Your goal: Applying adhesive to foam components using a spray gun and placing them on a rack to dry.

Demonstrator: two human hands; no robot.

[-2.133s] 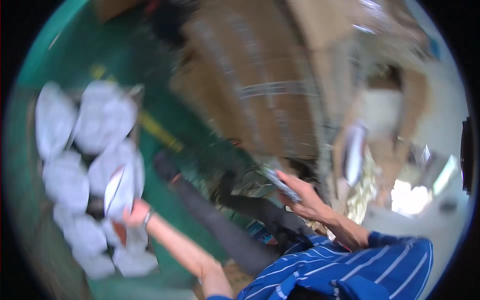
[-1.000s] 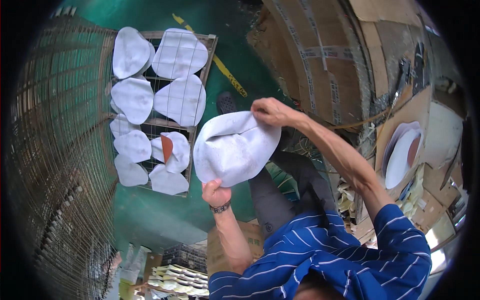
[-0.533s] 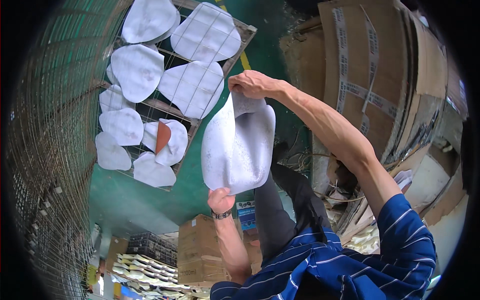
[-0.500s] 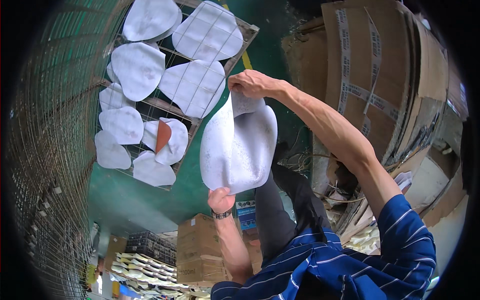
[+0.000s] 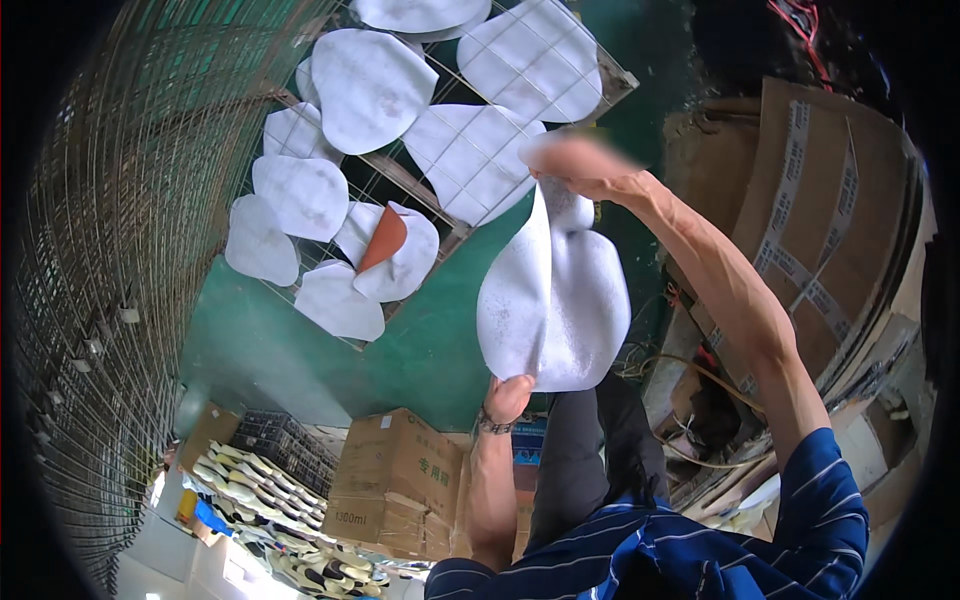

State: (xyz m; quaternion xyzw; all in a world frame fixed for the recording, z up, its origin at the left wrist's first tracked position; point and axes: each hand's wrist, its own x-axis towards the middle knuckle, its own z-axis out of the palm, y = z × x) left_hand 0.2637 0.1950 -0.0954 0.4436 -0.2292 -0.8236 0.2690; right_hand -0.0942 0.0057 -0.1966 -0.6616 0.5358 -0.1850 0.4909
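I hold a large white rounded sheet [image 5: 555,305], folded lengthwise, stretched between both hands in front of me. My left hand [image 5: 507,397], with a wristband, pinches its lower edge. My right hand [image 5: 580,168], arm extended, grips its top end. Just beyond the sheet, a wire mesh rack [image 5: 470,215] lies on the green floor [image 5: 300,350] and carries several similar white pieces [image 5: 370,85]. One of the pieces on the rack has an orange-brown underside [image 5: 383,240] turned up.
A curved wire mesh wall [image 5: 110,250] fills the left. Flattened cardboard sheets [image 5: 830,220] stack on the right, with cables below them. Brown cardboard boxes [image 5: 395,480] and a dark crate [image 5: 270,440] sit near the bottom, beside rows of pale shaped pieces [image 5: 255,490].
The white sheet has stayed held between both hands and folded narrower. The view swung so the rack sits higher and closer; my right hand rose toward the rack's edge.
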